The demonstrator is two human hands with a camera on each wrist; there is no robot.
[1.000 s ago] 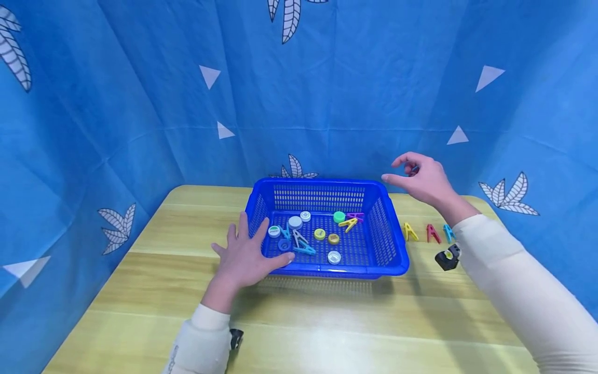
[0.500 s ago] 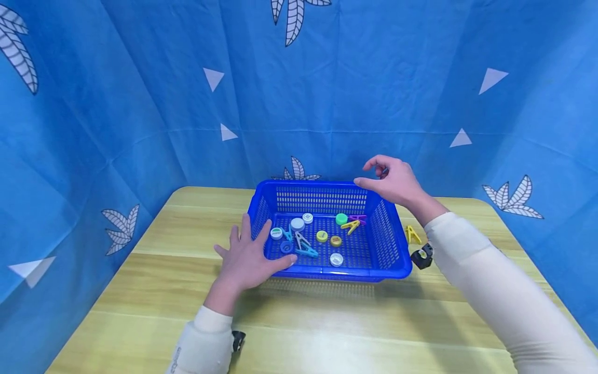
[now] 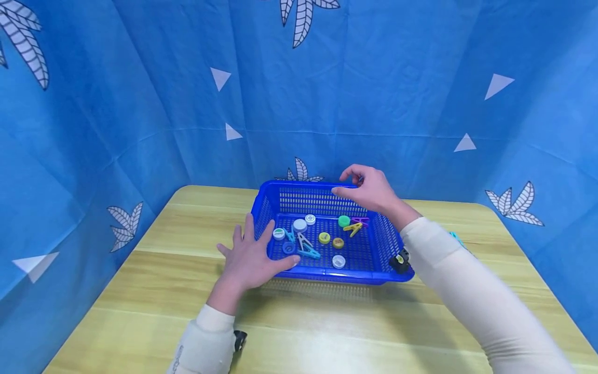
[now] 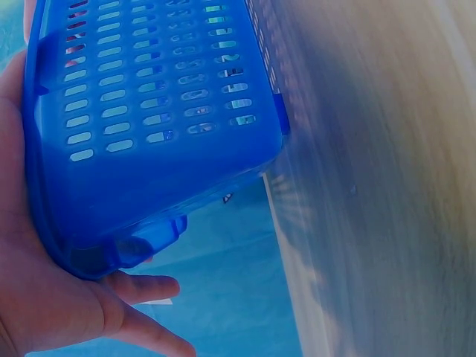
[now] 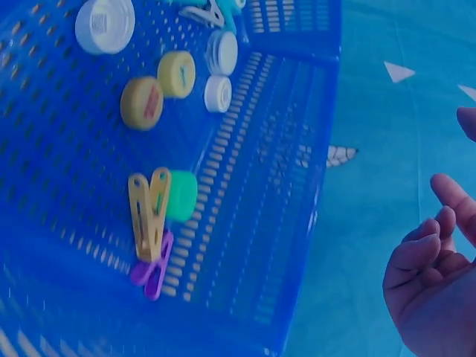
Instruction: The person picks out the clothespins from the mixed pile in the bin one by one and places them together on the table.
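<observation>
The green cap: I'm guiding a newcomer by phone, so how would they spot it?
On the wooden table sits a blue basket. Toward its back right corner, beside a yellow clothespin, lies the green cap, solid green where other caps are mostly white, yellowish or blue.

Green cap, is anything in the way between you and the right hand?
Nothing visible is: the right hand is raised above the open blue basket. The yellow clothespin lies close beside the green cap.

So the left hand [image 3: 249, 261] is spread pretty wide, thumb stuck out sideways. Right hand [image 3: 372, 190] is reaching further forward, fingers kinda loosely curled, thumb held apart.
</observation>
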